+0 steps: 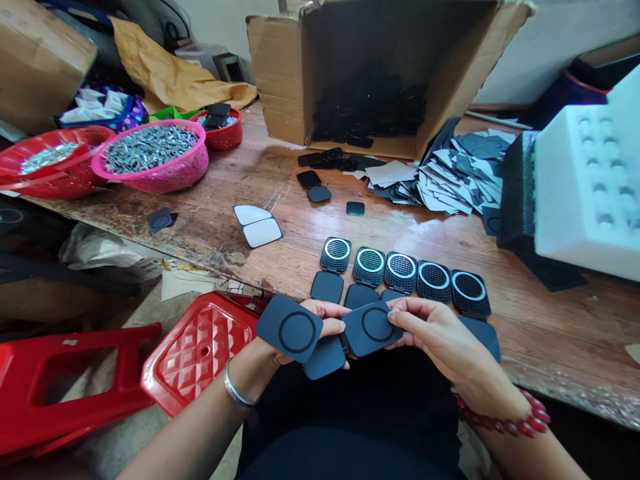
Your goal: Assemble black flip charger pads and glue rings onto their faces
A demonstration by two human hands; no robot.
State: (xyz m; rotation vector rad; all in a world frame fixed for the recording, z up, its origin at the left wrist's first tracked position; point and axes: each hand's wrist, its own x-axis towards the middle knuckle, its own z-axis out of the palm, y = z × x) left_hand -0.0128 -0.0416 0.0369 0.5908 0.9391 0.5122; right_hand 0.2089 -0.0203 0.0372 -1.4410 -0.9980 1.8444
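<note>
Left grip pinches a ringed pad, right grip another pad, seemingly on a hinged case.

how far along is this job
What looks done: five open cases lined up. In hand, the right hand holds a ring-marked sheet over one half of another case, while the left hand holds a second sheet. Seemingly left: covering the five, whose pale rings show bare.

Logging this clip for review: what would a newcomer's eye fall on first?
Probably the bright pink plastic basket heaped with small silvery metal pieces, at the table's left. Then the large open brown cardboard box at the back, and the red plastic stool with a diamond-patterned seat, below the table's edge.
</note>
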